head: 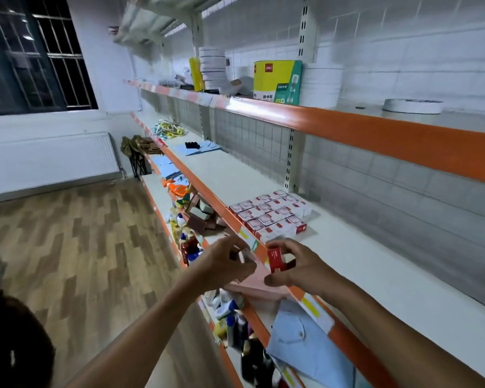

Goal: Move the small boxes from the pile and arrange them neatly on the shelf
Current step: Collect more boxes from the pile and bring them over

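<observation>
The right hand [294,264] pinches a small red box [276,260] at the shelf [375,264] edge, the left hand's [227,261] grip blurred beyond telling; best set it flush against the arranged boxes [272,215].

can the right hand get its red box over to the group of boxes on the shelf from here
Probably yes. The right hand grips the red box at the shelf edge, and the bare shelf between it and the arranged boxes holds nothing in the way.
</observation>
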Action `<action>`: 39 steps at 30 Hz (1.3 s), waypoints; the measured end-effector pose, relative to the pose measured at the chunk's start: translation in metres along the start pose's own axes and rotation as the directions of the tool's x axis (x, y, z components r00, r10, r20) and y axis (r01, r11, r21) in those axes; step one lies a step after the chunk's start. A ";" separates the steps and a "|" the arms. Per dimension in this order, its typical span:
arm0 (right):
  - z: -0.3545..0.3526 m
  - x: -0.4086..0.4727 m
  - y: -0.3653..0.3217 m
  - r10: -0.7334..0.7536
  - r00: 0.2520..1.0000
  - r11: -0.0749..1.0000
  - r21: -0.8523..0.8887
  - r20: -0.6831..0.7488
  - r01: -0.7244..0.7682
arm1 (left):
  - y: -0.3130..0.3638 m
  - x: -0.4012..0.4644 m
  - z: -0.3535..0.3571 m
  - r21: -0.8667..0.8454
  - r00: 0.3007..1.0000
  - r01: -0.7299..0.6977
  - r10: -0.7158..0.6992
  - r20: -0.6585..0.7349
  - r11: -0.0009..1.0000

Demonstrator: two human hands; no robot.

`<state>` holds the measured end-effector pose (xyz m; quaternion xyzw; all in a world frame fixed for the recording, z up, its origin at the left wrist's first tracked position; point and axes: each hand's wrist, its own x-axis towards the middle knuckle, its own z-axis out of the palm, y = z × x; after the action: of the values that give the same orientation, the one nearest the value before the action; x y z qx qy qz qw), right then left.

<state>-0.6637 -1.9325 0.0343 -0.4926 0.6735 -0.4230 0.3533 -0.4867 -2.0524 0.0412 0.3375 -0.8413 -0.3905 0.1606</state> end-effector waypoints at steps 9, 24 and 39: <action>-0.035 0.043 0.018 0.028 0.991 0.999 -0.012 -0.133 -0.030 | 0.003 0.086 -0.004 0.091 0.983 -0.167 0.158 0.097 0.982; -0.058 0.103 0.042 0.134 0.773 0.987 0.011 -0.620 -0.162 | -0.001 0.250 0.002 -0.038 0.767 -0.529 0.497 0.406 0.848; -0.071 0.107 0.056 0.391 0.480 0.920 0.316 -0.785 -0.233 | 0.021 0.350 0.056 -0.063 0.562 -0.688 0.586 0.583 0.723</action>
<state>-0.7758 -2.0115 0.0044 -0.0682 0.7996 -0.5883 0.0998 -0.7784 -2.2545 0.0238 -0.1097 -0.9435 -0.3128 0.0046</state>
